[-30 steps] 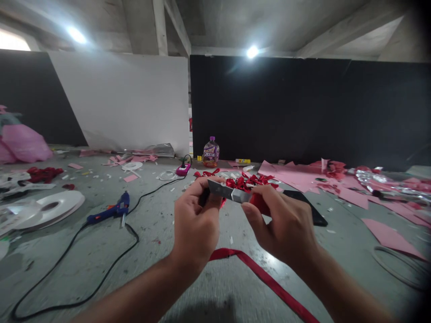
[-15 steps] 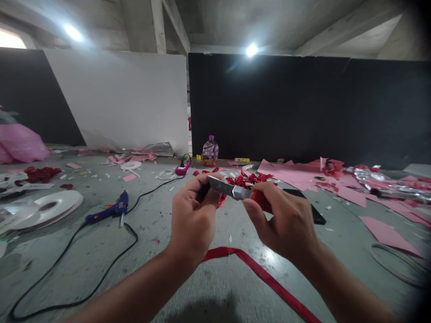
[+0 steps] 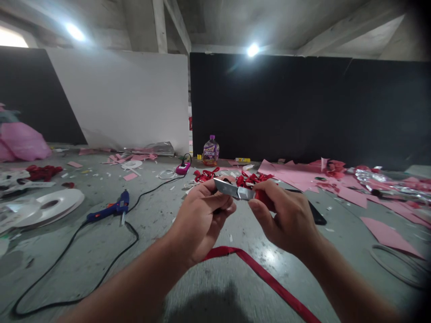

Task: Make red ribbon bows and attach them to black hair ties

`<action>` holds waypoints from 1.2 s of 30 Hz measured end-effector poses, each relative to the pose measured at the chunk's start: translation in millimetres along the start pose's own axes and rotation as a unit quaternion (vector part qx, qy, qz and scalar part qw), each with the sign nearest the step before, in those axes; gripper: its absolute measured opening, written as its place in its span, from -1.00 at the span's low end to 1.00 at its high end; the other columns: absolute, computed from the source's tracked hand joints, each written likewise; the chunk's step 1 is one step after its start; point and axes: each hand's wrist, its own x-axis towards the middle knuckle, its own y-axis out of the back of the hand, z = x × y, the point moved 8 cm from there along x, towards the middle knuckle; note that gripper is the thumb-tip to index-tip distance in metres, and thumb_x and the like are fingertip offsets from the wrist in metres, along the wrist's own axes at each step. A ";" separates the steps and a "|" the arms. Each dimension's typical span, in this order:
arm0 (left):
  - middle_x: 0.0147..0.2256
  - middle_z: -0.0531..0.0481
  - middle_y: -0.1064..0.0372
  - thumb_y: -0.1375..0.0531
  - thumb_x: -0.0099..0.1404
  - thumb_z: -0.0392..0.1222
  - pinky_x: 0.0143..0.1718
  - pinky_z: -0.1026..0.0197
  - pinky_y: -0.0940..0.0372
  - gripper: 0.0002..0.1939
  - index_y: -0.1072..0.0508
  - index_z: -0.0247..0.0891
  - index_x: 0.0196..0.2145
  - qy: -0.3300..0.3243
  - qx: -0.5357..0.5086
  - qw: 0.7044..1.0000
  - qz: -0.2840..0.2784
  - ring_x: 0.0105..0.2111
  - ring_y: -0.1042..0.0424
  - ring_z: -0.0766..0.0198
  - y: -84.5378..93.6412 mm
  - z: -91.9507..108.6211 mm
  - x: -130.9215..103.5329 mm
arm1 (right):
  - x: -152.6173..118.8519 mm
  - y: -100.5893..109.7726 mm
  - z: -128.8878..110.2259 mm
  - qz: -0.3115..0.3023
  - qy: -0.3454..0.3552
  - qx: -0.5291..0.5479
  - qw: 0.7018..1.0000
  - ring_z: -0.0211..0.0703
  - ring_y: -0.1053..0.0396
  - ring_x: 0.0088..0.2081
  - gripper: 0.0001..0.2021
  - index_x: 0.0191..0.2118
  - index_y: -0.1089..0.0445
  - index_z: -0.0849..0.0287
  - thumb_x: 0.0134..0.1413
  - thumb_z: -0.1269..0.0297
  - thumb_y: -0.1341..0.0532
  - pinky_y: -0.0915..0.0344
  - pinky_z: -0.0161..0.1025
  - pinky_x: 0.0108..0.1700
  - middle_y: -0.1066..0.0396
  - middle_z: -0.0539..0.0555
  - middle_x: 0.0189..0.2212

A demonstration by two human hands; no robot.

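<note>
My right hand [image 3: 286, 215] is closed round the red handle of a knife [image 3: 230, 188], with its wide metal blade pointing left. The tip of the blade lies beside the fingers of my left hand [image 3: 202, 215]. Those fingers are curled in a pinch, and a dark bit shows among them, too hidden to name. Below the hands a strip of red ribbon [image 3: 266, 278] runs across the grey surface toward the lower right, its left end covered by my left wrist. Just beyond the hands lie looped red ribbon pieces [image 3: 249, 179].
A blue glue gun [image 3: 111, 210] lies at left, its black cord looping forward. Near it is a white ribbon spool [image 3: 63, 202]. A pink power socket [image 3: 183, 168] and a purple-capped bottle [image 3: 211, 151] stand farther back. Pink paper sheets [image 3: 292, 174] cover the right rear, near a dark flat object [image 3: 316, 213].
My left hand has turned and its fingers now reach farther right beneath the blade. The knife has shifted slightly right. More of the red ribbon pieces shows behind the left hand.
</note>
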 end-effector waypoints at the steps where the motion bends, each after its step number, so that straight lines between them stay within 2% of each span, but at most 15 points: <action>1: -0.57 0.08 -0.16 -0.25 0.16 -0.41 -0.44 0.37 -0.12 -0.86 -0.38 -0.35 -0.52 0.003 0.002 1.000 0.002 -0.53 -0.14 0.44 0.2 -0.2 0.1 | 0.3 -0.2 2.8 -0.007 -0.008 0.012 1.000 -0.31 -0.17 -0.63 -0.74 -0.30 -0.30 0.19 0.29 0.10 -0.08 -0.02 -0.27 -0.53 -0.21 -0.09 -0.63; 4: -0.58 0.13 -0.06 -0.25 0.21 -0.34 -0.48 0.37 -0.06 -0.83 -0.34 -0.32 -0.50 0.013 0.012 1.000 0.008 -0.56 -0.03 0.45 0.0 -1.1 -0.1 | 1.1 -3.9 13.5 -0.037 -0.050 0.092 0.994 -0.32 -0.16 -0.60 -0.74 -0.30 -0.30 0.17 0.32 0.11 -0.05 -0.05 -0.28 -0.51 -0.20 -0.09 -0.62; 7: -0.57 0.16 -0.02 -0.27 0.25 -0.26 -0.48 0.36 -0.06 -0.79 -0.32 -0.30 -0.48 0.006 0.035 0.999 0.022 -0.56 0.01 0.46 -0.1 0.7 -0.5 | -0.3 -13.8 22.3 -0.073 -0.101 0.202 0.971 -0.32 -0.12 -0.58 -0.68 -0.38 -0.26 0.15 0.36 0.10 0.01 -0.05 -0.29 -0.52 -0.17 -0.09 -0.60; 9: -0.57 0.16 -0.03 -0.25 0.27 -0.24 -0.48 0.35 -0.04 -0.80 -0.32 -0.30 -0.46 -0.020 0.064 0.997 0.028 -0.57 0.01 0.45 0.0 4.1 -0.7 | -1.6 -17.4 25.0 -0.061 -0.128 0.262 0.955 -0.32 -0.09 -0.57 -0.66 -0.39 -0.24 0.14 0.37 0.07 0.02 -0.03 -0.30 -0.54 -0.14 -0.09 -0.60; 11: -0.57 0.16 -0.06 -0.23 0.29 -0.22 -0.50 0.33 -0.01 -0.83 -0.33 -0.29 -0.42 -0.038 0.110 0.993 0.025 -0.57 0.00 0.45 -0.6 4.5 -1.0 | -2.2 -15.7 24.1 -0.016 -0.141 0.290 0.947 -0.33 -0.06 -0.58 -0.70 -0.35 -0.27 0.15 0.31 0.05 -0.08 -0.03 -0.32 -0.56 -0.14 -0.11 -0.60; 13: -0.56 0.15 -0.12 -0.22 0.31 -0.17 -0.50 0.30 -0.03 -0.86 -0.38 -0.28 -0.35 -0.044 0.164 0.985 0.023 -0.57 -0.05 0.43 -0.1 2.2 -1.3 | -2.4 -13.1 18.5 0.021 -0.142 0.280 0.949 -0.36 -0.04 -0.60 -0.77 -0.29 -0.33 0.15 0.20 0.08 -0.22 -0.04 -0.35 -0.59 -0.16 -0.13 -0.60; 15: -0.54 0.11 -0.21 -0.21 0.32 -0.14 -0.48 0.28 -0.08 -0.86 -0.43 -0.27 -0.30 -0.068 0.237 0.969 0.026 -0.55 -0.12 0.39 0.2 3.5 -2.0 | -2.0 -13.0 9.9 0.029 -0.140 0.253 0.957 -0.37 -0.08 -0.60 -0.84 -0.30 -0.38 0.16 0.15 0.18 -0.28 -0.09 -0.37 -0.57 -0.21 -0.13 -0.60; 18: -0.51 0.05 -0.32 -0.21 0.31 -0.18 -0.41 0.25 -0.17 -0.87 -0.49 -0.28 -0.34 -0.128 0.329 0.935 0.037 -0.49 -0.25 0.34 -1.0 12.6 -4.2 | -1.1 -14.1 -1.1 0.020 -0.136 0.219 0.966 -0.36 -0.17 -0.57 -0.85 -0.38 -0.43 0.17 0.20 0.27 -0.24 -0.16 -0.38 -0.52 -0.28 -0.09 -0.59; 21: -0.44 -0.01 -0.44 -0.22 0.29 -0.23 -0.33 0.22 -0.26 -0.90 -0.54 -0.29 -0.32 -0.148 0.358 0.921 0.045 -0.42 -0.37 0.28 -0.3 17.8 -5.6 | -0.9 -12.0 -5.4 0.024 -0.130 0.198 0.971 -0.35 -0.18 -0.57 -0.83 -0.40 -0.45 0.18 0.21 0.28 -0.21 -0.17 -0.38 -0.53 -0.30 -0.08 -0.60; 26: -0.32 -0.07 -0.55 -0.24 0.26 -0.26 -0.22 0.16 -0.32 -0.91 -0.58 -0.25 -0.32 -0.174 0.390 0.903 0.046 -0.29 -0.47 0.19 -0.7 24.3 -7.6 | -0.7 -8.7 -7.8 0.017 -0.102 0.146 0.984 -0.35 -0.07 -0.63 -0.87 -0.42 -0.44 0.18 0.13 0.36 -0.20 -0.09 -0.35 -0.57 -0.14 -0.12 -0.68; 31: -0.36 -0.05 -0.54 -0.23 0.26 -0.32 -0.24 0.20 -0.32 -0.88 -0.60 -0.25 -0.34 -0.140 0.365 0.920 0.017 -0.34 -0.45 0.24 -3.0 19.8 -2.6 | -1.9 -9.6 -2.2 0.023 -0.136 0.182 0.974 -0.37 -0.02 -0.64 -0.80 -0.47 -0.39 0.19 0.18 0.33 -0.17 -0.04 -0.37 -0.61 -0.06 -0.13 -0.69; 36: -0.50 0.01 -0.41 -0.20 0.28 -0.30 -0.39 0.24 -0.26 -0.86 -0.59 -0.27 -0.27 -0.121 0.326 0.938 0.000 -0.48 -0.33 0.30 -3.9 16.2 0.0 | -4.5 -12.8 3.6 0.042 -0.166 0.205 0.964 -0.36 -0.08 -0.63 -0.77 -0.46 -0.43 0.20 0.22 0.29 -0.17 -0.08 -0.38 -0.62 -0.14 -0.10 -0.67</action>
